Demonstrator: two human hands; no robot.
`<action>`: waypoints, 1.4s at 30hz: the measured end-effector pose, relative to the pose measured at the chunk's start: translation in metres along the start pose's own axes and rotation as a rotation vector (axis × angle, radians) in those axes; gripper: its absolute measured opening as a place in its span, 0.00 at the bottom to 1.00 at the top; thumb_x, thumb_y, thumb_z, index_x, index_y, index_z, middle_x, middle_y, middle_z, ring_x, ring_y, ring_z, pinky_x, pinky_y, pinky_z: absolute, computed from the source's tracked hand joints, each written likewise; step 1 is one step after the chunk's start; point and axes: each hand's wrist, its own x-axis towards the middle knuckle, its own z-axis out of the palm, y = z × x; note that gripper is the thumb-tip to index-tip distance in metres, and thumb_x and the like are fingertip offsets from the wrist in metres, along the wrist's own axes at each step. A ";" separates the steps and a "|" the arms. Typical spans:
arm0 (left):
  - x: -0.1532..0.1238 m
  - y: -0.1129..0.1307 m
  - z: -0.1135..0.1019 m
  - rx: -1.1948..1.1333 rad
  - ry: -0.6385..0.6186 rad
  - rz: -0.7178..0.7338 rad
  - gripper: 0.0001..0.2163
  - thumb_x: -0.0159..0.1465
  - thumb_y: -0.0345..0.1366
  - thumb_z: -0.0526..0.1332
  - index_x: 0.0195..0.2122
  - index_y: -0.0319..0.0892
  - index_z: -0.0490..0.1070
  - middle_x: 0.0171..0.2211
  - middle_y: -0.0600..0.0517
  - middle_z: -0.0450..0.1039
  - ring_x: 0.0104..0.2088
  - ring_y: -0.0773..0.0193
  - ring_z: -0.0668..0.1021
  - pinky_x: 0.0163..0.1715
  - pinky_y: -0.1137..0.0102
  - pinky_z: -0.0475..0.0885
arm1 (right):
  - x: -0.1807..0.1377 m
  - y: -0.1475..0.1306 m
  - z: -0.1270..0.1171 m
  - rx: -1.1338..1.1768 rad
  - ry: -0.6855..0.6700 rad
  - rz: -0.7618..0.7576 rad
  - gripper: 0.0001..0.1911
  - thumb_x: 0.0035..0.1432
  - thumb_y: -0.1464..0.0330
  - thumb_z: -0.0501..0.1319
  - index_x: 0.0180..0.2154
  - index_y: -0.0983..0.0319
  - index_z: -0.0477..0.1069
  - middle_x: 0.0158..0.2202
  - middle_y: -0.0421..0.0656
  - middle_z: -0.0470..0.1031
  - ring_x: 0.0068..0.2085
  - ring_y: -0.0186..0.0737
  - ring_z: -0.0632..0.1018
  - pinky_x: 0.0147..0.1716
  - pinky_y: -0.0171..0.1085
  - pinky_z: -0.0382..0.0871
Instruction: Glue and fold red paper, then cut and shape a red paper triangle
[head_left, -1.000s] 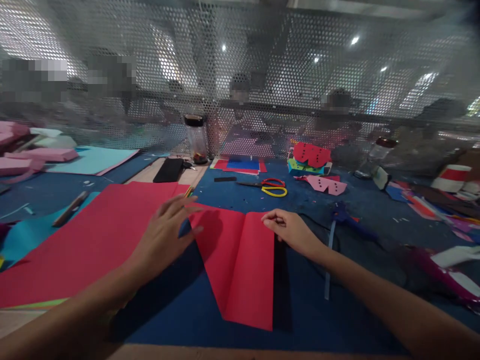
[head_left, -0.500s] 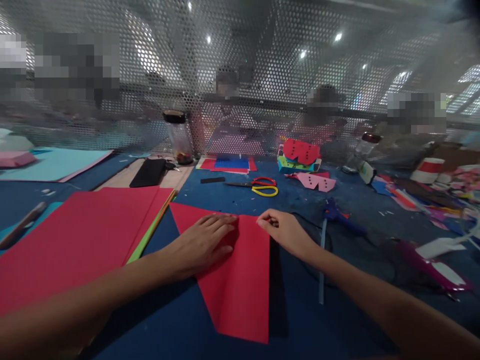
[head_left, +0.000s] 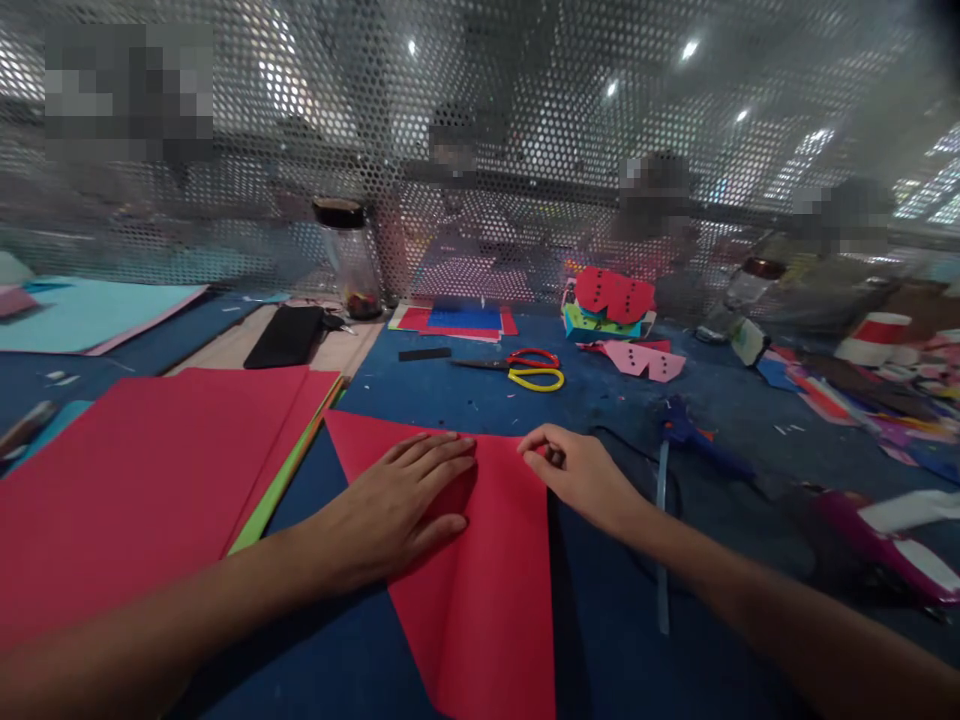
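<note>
Left fingers flat; red paper beneath

The left hand, raised at the left edge of the red sheet a second ago, now lies flat on it (fingers closer together); the sheet's near end now leaves view.

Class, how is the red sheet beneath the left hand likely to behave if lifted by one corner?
The red sheet is probably light, as it looks thin like paper or card. It would likely flex easily, since a soft bend runs down it beside the left hand. Lifted at its far right corner, by the right hand, the rest might sag.
</note>
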 end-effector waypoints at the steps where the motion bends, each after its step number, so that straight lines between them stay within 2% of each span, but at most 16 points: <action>1: 0.000 0.000 0.001 -0.001 0.007 -0.003 0.25 0.71 0.49 0.56 0.67 0.48 0.59 0.69 0.49 0.59 0.69 0.52 0.61 0.67 0.54 0.58 | 0.000 0.000 0.000 0.002 0.001 -0.004 0.09 0.65 0.66 0.57 0.41 0.58 0.76 0.30 0.38 0.77 0.31 0.36 0.75 0.30 0.35 0.62; 4: -0.001 -0.002 0.003 -0.017 0.036 -0.008 0.25 0.70 0.49 0.57 0.66 0.49 0.61 0.69 0.49 0.60 0.69 0.51 0.61 0.67 0.53 0.57 | 0.000 0.001 0.000 0.004 0.001 -0.011 0.10 0.66 0.65 0.57 0.42 0.58 0.76 0.32 0.39 0.79 0.32 0.37 0.76 0.30 0.35 0.63; 8: -0.001 -0.003 0.005 -0.041 0.061 -0.004 0.27 0.70 0.49 0.58 0.68 0.49 0.59 0.68 0.49 0.61 0.68 0.51 0.62 0.68 0.54 0.57 | -0.001 0.001 0.001 -0.010 0.011 -0.014 0.09 0.65 0.66 0.57 0.43 0.58 0.75 0.29 0.38 0.77 0.29 0.36 0.75 0.29 0.35 0.61; 24: 0.003 -0.001 0.000 0.015 -0.003 -0.015 0.26 0.70 0.49 0.56 0.66 0.45 0.58 0.68 0.46 0.60 0.68 0.49 0.61 0.66 0.54 0.57 | 0.000 0.004 0.005 -0.081 -0.009 0.001 0.09 0.64 0.67 0.55 0.42 0.56 0.74 0.26 0.36 0.75 0.28 0.36 0.74 0.27 0.35 0.58; 31: 0.005 -0.001 -0.001 0.065 -0.024 -0.007 0.25 0.72 0.49 0.54 0.66 0.44 0.59 0.69 0.47 0.58 0.69 0.52 0.58 0.68 0.55 0.55 | 0.001 0.002 0.004 -0.095 -0.001 0.001 0.10 0.63 0.68 0.56 0.42 0.57 0.75 0.29 0.36 0.77 0.30 0.35 0.74 0.30 0.35 0.59; 42: 0.006 0.001 0.000 0.094 -0.054 -0.019 0.24 0.72 0.49 0.53 0.65 0.42 0.59 0.70 0.46 0.56 0.70 0.51 0.57 0.69 0.51 0.53 | 0.001 0.003 0.005 -0.117 0.005 -0.016 0.10 0.62 0.69 0.56 0.42 0.57 0.75 0.28 0.37 0.77 0.29 0.36 0.74 0.29 0.35 0.57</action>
